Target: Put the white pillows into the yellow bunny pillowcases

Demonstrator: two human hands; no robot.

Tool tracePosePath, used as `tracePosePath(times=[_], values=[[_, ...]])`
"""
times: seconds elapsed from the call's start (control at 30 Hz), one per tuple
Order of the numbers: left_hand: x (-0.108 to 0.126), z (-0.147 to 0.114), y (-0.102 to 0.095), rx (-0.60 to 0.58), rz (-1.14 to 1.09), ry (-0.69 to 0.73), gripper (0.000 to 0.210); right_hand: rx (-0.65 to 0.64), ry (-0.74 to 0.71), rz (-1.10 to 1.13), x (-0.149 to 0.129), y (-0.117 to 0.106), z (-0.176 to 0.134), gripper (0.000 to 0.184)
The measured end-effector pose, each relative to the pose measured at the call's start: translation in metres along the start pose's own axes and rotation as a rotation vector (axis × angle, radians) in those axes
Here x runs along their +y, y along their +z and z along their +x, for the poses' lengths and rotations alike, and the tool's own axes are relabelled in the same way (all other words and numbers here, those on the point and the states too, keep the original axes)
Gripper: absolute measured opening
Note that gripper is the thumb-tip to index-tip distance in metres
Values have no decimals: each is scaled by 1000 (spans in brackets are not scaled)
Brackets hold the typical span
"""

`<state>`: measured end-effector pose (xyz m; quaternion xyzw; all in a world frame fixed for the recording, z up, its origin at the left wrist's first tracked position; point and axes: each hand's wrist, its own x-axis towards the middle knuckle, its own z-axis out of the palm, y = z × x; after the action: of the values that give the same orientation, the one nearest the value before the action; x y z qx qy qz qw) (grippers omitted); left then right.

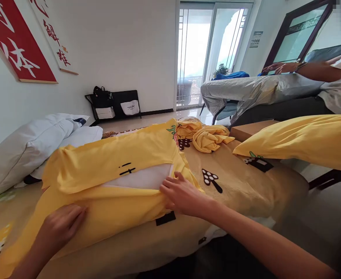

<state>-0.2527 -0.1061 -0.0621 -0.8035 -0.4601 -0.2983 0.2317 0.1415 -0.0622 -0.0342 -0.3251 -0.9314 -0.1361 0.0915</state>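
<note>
A yellow pillowcase (121, 155) lies in front of me on the bed, with a white pillow (147, 176) inside it showing through the long slit of its opening. My right hand (185, 195) has its fingers closed on the edge of the opening, at the right end of the slit. On the near left part of the pillowcase rests my left hand (62, 223), its fingers curled and pressed into the yellow cloth. The far panel carries small black marks and a carrot-like print at its far right corner.
White pillows (33, 143) are piled at the left. Crumpled yellow cloth (211, 137) lies beyond the pillowcase on the patterned bed cover (240, 174). Another yellow pillow (304, 135) is at the right by a cardboard box (252, 130). A person's hand (283, 68) is over a plastic-covered table (246, 91).
</note>
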Motion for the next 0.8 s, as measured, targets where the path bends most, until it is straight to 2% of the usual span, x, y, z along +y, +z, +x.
tracePosePath(times=[0.13,0.23,0.3,0.4,0.5,0.57,0.63,0.7,0.73,0.8], values=[[28,43,-16,-39,-50,180,10,-94,-59,22,0,-15,12,13],[62,86,-13,-137,-113,335,18,-107,-63,-6,-9,-16,11,6],[90,114,4,-225,-165,475,24,-109,-60,-7,-16,-17,5,7],[130,149,40,-326,-241,706,23,-124,-42,-1,-28,-23,-12,11],[163,165,70,-330,-219,931,19,-158,-33,7,-38,-30,-32,13],[180,162,79,-282,-150,1019,21,-203,-47,34,-40,-36,-43,10],[193,150,80,-242,-75,1010,25,-266,-57,69,-34,-40,-48,8],[200,137,76,-245,-34,917,36,-326,-21,55,-21,-42,-48,9],[201,132,73,-272,-50,858,40,-353,19,19,-15,-42,-46,10],[200,130,68,-340,-215,631,45,-404,90,-83,-3,-40,-42,9]])
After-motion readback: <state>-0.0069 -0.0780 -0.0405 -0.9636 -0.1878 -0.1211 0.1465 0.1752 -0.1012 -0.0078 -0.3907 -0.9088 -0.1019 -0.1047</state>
